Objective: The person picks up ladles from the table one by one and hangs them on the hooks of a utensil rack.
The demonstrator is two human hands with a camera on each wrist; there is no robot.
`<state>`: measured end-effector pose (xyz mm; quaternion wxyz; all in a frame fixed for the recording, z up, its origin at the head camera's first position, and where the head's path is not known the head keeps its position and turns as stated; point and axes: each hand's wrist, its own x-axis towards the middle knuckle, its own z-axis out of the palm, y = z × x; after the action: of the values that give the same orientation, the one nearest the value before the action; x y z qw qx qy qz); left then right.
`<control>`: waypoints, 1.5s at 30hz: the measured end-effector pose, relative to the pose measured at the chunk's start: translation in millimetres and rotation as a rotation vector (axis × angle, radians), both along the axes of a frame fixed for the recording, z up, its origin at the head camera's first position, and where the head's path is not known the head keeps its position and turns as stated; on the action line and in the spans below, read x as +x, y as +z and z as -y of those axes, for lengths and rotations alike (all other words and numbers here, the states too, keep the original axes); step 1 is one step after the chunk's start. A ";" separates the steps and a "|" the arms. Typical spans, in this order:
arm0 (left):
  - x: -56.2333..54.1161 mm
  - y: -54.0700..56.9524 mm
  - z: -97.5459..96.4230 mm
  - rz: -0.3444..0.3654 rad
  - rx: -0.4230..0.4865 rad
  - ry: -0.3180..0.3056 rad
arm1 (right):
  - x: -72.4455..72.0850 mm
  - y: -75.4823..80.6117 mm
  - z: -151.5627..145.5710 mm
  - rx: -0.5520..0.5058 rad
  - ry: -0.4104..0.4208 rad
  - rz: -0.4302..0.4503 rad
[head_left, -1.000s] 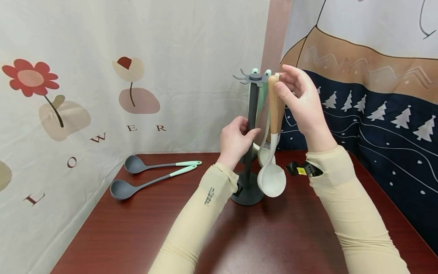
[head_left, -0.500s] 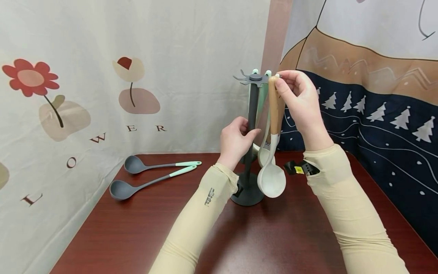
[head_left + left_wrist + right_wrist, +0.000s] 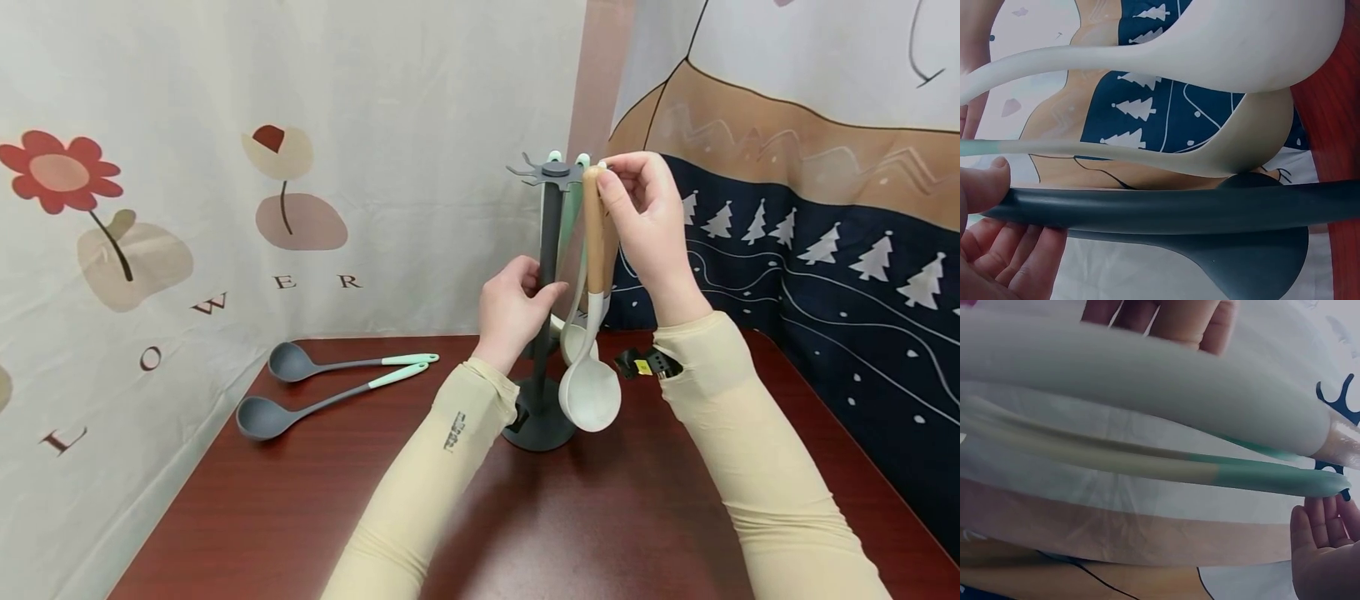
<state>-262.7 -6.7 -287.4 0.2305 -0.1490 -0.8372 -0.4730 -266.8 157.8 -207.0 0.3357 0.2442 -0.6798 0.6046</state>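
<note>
My left hand (image 3: 513, 310) grips the pole of a dark grey utensil stand (image 3: 542, 425); the left wrist view has its thumb and fingers round the pole (image 3: 1179, 210). At the stand's right side hangs a white ladle (image 3: 591, 397) with a wooden handle, bowl downward. My right hand (image 3: 648, 225) pinches the top of that handle, right by the hook ring (image 3: 536, 172). Behind it hang other utensils, among them a cream ladle (image 3: 1254, 137) with a mint handle (image 3: 1279, 480). A dark grey utensil (image 3: 1260, 259) shows behind the pole.
Two grey ladles with mint handles, a far ladle (image 3: 292, 362) and a nearer ladle (image 3: 262, 417), lie on the left of the red-brown table (image 3: 300, 517). Printed cloths, a pale curtain (image 3: 420, 100) and a dark tree-patterned cloth (image 3: 825, 292), hang behind and to the right.
My right hand's raised fingers have come down and closed in on the handle top. The left hand keeps its grip on the pole. The head view has shifted slightly.
</note>
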 end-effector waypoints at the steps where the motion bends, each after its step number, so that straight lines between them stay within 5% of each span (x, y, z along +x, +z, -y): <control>1: 0.3 -0.4 0.3 0.001 0.008 -0.005 | -1.2 -1.1 0.0 0.004 -0.004 -0.014; 21: 9.8 -14.3 12.1 0.008 0.160 -0.105 | -8.2 -6.6 0.6 0.039 -0.032 -0.094; 31: 13.5 -32.3 25.0 -0.036 0.008 -0.104 | -9.3 -7.2 0.6 0.025 -0.032 -0.127; 45: 7.3 -61.2 54.2 0.106 -0.156 -0.110 | -9.0 -6.7 1.1 0.018 -0.025 -0.133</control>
<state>-255.4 -61.0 -348.6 0.1472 -0.1869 -0.8732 -0.4254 -275.8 156.7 -213.7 0.3853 0.2782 -0.6644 0.5768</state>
